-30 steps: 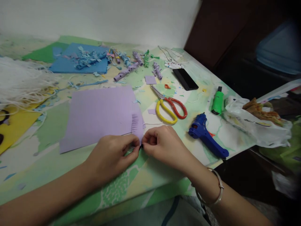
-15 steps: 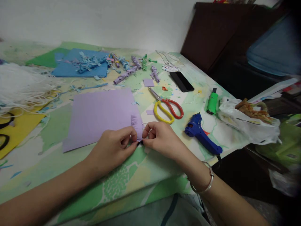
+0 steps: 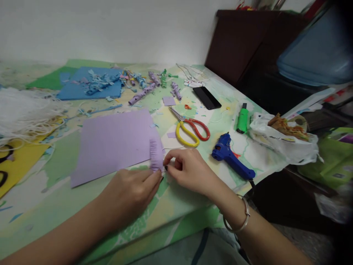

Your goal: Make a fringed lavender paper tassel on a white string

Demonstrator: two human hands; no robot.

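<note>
A fringed strip of purple paper lies on the right edge of a larger purple sheet, its fine cuts facing left. My left hand presses its fingers together on the strip's near end. Just right of that end, my right hand has thumb and forefinger drawn together; whatever is between the tips is too small to make out. A thin white string shows behind the right fingers. Scissors with one yellow and one red handle lie beyond my right hand.
A blue glue gun, a green lighter-like object and a plastic bag with food are at right. Further back lie a phone, rolled purple papers and blue sheets. White string is heaped at left.
My left fingers have flattened down over the strip's near end. The right hand has drawn slightly away from the left, and the view has shifted a little.
</note>
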